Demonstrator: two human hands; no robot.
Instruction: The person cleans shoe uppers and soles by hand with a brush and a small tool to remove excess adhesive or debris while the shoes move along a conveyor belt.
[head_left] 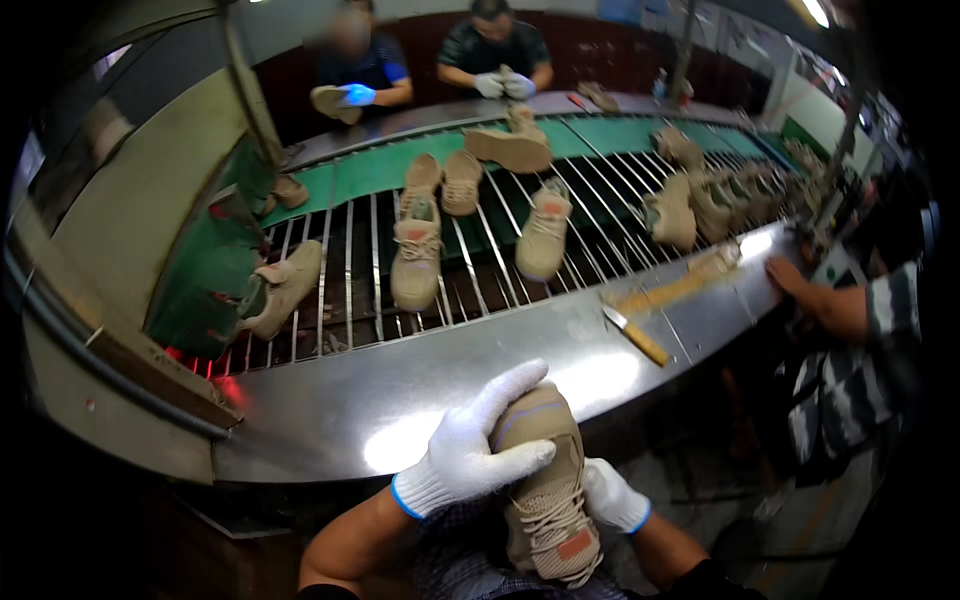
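A beige lace-up shoe (pixel 540 430) with an orange patch on its tongue is held over my lap, toe pointing away from me. Wrapped over its toe end, my left hand (pixel 470 445) in a white knit glove with a blue cuff grips it, thumb across the upper. My right hand (pixel 612 495), gloved alike, is closed against the shoe's right side; its fingertips are hidden behind the shoe. Beyond the hands lies a knife (pixel 640 338) with a yellow handle, on the metal ledge (pixel 330 405).
Across a roller conveyor (pixel 350 250) with a green belt (pixel 380 165), several beige shoes (pixel 415 265) stand or lie. Two co-workers sit on the far side, each with gloved hands on work. Another person's bare arm (pixel 825 300) rests at the ledge's right end. A panel (pixel 160 200) borders the left.
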